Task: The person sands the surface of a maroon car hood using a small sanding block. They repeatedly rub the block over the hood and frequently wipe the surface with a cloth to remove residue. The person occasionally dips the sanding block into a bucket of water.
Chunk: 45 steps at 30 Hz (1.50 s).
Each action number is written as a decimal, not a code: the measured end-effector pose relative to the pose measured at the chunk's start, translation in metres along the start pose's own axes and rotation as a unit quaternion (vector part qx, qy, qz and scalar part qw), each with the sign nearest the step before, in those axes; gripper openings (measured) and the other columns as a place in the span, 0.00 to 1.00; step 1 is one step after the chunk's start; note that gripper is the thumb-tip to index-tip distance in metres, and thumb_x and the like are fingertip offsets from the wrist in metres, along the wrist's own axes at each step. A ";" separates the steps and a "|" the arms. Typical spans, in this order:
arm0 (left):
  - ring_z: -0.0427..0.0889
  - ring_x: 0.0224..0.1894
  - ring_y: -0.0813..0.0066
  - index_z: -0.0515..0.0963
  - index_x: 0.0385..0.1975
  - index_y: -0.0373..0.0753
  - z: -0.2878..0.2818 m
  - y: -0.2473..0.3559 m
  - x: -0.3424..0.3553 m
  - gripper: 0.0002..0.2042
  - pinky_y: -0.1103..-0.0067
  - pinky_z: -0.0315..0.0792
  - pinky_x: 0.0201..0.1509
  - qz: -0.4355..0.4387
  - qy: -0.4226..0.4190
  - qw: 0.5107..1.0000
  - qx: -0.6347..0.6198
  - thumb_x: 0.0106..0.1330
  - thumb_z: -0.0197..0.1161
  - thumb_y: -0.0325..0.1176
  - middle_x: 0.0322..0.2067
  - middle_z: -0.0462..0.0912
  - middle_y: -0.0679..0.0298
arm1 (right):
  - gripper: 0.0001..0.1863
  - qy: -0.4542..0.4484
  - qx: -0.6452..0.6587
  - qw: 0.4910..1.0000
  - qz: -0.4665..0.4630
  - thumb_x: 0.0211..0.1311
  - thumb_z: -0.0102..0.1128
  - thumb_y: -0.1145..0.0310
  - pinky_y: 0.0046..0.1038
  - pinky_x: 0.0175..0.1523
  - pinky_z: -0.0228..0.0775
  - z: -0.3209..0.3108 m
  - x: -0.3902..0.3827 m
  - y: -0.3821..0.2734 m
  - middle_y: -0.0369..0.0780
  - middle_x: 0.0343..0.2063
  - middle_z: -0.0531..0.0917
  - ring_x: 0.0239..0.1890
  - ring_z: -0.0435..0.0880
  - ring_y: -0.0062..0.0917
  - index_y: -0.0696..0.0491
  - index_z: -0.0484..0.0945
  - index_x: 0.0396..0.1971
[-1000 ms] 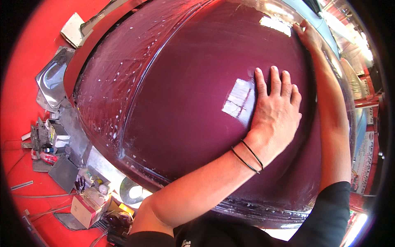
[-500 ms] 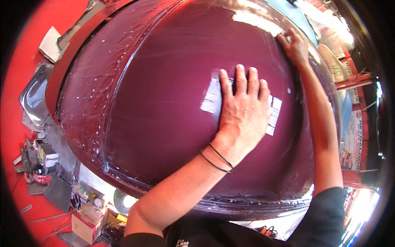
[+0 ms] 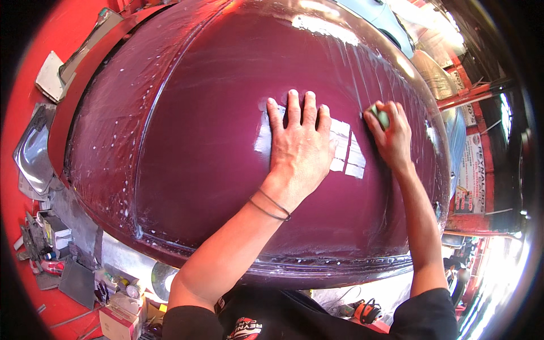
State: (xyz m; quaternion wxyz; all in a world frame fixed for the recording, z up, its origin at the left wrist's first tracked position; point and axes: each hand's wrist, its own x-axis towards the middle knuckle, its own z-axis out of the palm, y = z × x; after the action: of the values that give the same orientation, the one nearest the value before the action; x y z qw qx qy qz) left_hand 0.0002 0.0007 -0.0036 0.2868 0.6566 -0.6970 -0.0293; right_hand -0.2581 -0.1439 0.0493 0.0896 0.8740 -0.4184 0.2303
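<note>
Left hand [image 3: 299, 144], nearest in my remote view: palm down on the maroon car hood [image 3: 207, 122], fingers spread, grasping nothing; right hand [image 3: 392, 135]: curled round a pale-green pad [image 3: 382, 118] at the hood's streaked right side; pad: by my judgement light, yielding, slippery if wet, best held by its edges; hood: likely stiff, too broad to grasp but at its rim, slick under a flat palm; beyond: light-blue car [image 3: 378, 21]

The panel [image 3: 226, 113] is maroon, the pad [image 3: 383, 118] green.
</note>
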 end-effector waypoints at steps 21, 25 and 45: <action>0.59 0.92 0.37 0.76 0.84 0.42 0.015 -0.012 0.005 0.35 0.28 0.45 0.92 0.007 -0.001 1.000 -0.004 0.85 0.66 0.57 0.88 0.68 0.46 | 0.18 0.074 -0.034 0.990 0.113 0.74 0.84 0.54 0.48 0.50 0.82 -0.095 -0.207 -0.115 0.44 0.42 0.83 0.48 0.86 0.45 0.48 0.88 0.51; 0.58 0.93 0.37 0.79 0.82 0.42 0.004 -0.014 0.007 0.35 0.30 0.43 0.94 0.000 -0.010 0.999 -0.036 0.82 0.69 0.56 0.88 0.69 0.46 | 0.18 0.103 0.033 0.972 0.211 0.79 0.81 0.52 0.43 0.47 0.84 -0.108 -0.213 -0.123 0.44 0.44 0.88 0.44 0.90 0.39 0.49 0.87 0.52; 0.90 0.61 0.77 0.79 0.76 0.39 -0.064 0.176 -0.145 0.27 0.74 0.85 0.69 -0.009 -0.408 0.490 -0.770 0.89 0.71 0.51 0.58 0.90 0.68 | 0.29 0.215 0.811 0.372 0.397 0.95 0.55 0.39 0.30 0.48 0.90 -0.161 -0.273 -0.204 0.35 0.46 0.93 0.42 0.94 0.24 0.51 0.88 0.62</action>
State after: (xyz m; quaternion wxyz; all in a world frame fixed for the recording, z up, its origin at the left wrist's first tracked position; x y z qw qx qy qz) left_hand -0.1340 0.1816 0.0708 0.3618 0.0955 -0.4302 -0.8216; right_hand -0.3017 0.2297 0.0676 -0.6774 0.1821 -0.2962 0.6482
